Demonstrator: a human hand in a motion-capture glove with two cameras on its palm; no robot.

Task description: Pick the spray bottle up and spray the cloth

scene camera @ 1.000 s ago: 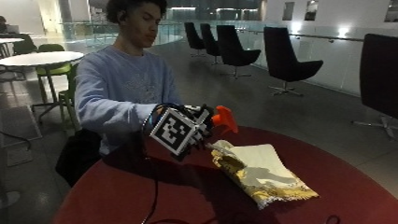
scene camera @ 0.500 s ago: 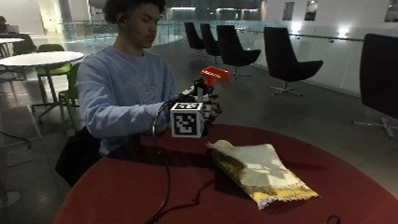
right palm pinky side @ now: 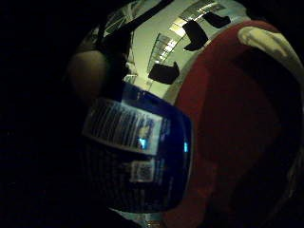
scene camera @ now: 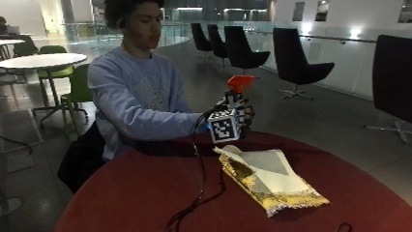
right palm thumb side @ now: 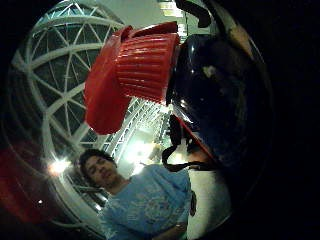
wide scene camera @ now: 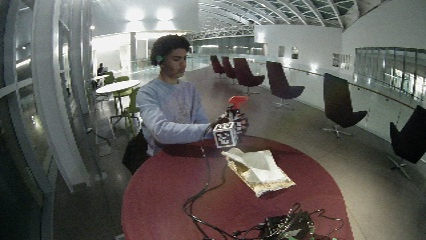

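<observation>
In the outside view my gloved right hand [scene camera: 237, 117] grips a dark blue spray bottle and holds it upright above the far edge of the round red table [scene camera: 141, 193]. Its red trigger head [scene camera: 239, 84] sticks up over the hand. A cream and gold cloth [scene camera: 270, 176] lies rumpled on the table just in front of and below the hand, not touching it. The wide outside view shows the same hand [wide scene camera: 231, 127], red head [wide scene camera: 236, 101] and cloth [wide scene camera: 258, 167]. The bottle's labelled body [right palm pinky side: 137, 156] and red head [right palm thumb side: 135, 65] fill the palm views.
A black cable [scene camera: 199, 193] trails across the table from the hand to the near edge, where a bundle of wires and gear [wide scene camera: 283, 227] lies. Black chairs [scene camera: 293, 63] stand behind the table, and a white table [scene camera: 38, 60] with green chairs stands beside the person.
The hand has lifted the bottle from low beside the cloth, where it was tilted, to upright above the table's far edge. The cloth has not moved.
</observation>
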